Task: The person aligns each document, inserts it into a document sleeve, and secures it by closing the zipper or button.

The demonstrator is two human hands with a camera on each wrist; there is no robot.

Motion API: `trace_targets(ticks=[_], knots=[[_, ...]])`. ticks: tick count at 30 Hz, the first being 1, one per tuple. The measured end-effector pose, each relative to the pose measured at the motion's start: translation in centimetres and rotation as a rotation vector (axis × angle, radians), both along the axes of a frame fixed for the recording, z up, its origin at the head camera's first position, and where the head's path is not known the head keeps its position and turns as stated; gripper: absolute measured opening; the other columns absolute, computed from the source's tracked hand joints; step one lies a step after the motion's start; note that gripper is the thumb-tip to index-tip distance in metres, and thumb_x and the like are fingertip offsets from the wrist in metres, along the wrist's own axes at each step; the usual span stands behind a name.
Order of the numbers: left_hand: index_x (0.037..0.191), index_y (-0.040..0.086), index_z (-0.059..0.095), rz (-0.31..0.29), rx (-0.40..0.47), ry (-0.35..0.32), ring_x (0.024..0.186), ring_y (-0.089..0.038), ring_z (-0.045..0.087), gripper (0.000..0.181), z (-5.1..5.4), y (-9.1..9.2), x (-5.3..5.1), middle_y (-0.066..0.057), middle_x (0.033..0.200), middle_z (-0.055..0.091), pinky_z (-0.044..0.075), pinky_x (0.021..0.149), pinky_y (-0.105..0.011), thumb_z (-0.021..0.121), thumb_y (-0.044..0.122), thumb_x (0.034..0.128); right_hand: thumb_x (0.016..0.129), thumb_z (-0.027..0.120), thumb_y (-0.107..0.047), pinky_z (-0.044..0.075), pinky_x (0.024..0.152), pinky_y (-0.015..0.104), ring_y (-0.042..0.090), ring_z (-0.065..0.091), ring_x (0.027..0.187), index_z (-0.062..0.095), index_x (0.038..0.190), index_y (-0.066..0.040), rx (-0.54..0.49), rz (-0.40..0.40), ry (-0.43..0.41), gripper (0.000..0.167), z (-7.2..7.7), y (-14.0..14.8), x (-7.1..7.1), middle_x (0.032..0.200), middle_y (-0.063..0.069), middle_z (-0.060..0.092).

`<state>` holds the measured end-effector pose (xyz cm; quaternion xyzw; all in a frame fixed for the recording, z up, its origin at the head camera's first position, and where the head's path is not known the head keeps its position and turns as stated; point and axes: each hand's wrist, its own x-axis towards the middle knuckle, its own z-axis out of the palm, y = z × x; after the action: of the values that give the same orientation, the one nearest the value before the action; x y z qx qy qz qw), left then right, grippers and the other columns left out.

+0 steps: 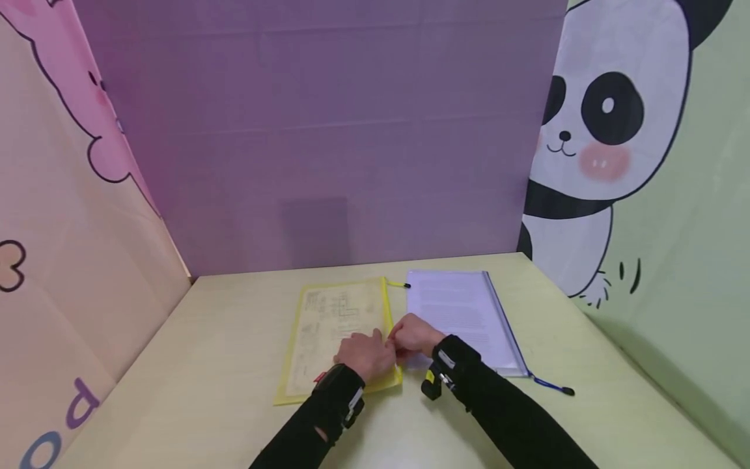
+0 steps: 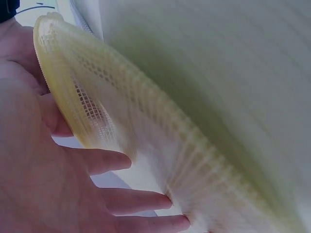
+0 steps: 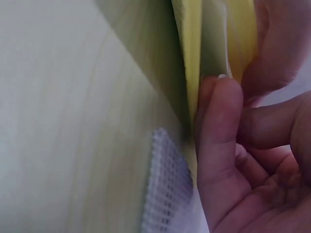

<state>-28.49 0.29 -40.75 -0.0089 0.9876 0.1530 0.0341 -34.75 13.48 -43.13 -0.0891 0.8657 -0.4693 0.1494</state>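
Note:
A yellow-edged mesh zip pouch with printed sheets inside lies on the table. On its lower right part rests my left hand, several fingertips touching the mesh in the left wrist view, thumb and forefinger side at the raised edge. From the right, my right hand pinches the same yellow edge between thumb and fingers. In the right wrist view, the yellow edge stands up, with a pale sheet showing behind it. Whatever small part sits between the right fingertips is hidden.
A second, clear zip pouch with printed paper and a dark blue zip lies to the right, its blue pull cord trailing over the table. A yellow pull cord reaches towards it. A purple backdrop closes the far side.

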Motion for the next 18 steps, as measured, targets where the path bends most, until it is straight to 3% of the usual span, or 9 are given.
trace_targets(ticks=[10,14,18], knots=[[0.153,0.018,0.047,-0.005,-0.006,-0.083,0.109,-0.046,0.052,0.061,0.53,-0.15,-0.28,-0.027,0.121,0.058,0.047,0.088,-0.064,0.041,0.051,0.1027,0.085,0.062,0.009,0.054,0.057,0.025,0.012,0.062,0.062,0.078,0.087,0.003,-0.031,0.039,0.029,0.017,-0.16,-0.30,-0.45,0.072,0.004,0.069],[0.153,0.016,0.047,-0.031,-0.025,-0.079,0.112,-0.045,0.052,0.061,0.60,-0.27,-0.34,-0.028,0.124,0.058,0.049,0.088,-0.061,0.039,0.051,0.1033,0.086,0.064,0.008,0.055,0.060,0.026,0.012,0.063,0.063,0.078,0.089,0.005,-0.073,0.072,0.035,0.014,-0.08,0.04,-0.19,0.072,0.004,0.069],[0.150,0.018,0.051,-0.020,-0.046,-0.067,0.113,-0.046,0.051,0.062,0.69,-0.43,-0.36,-0.029,0.127,0.056,0.048,0.089,-0.061,0.041,0.055,0.1018,0.089,0.065,0.005,0.057,0.061,0.027,0.012,0.064,0.063,0.077,0.089,0.006,-0.089,0.098,0.041,0.011,0.41,0.58,-0.02,0.071,0.006,0.070]])
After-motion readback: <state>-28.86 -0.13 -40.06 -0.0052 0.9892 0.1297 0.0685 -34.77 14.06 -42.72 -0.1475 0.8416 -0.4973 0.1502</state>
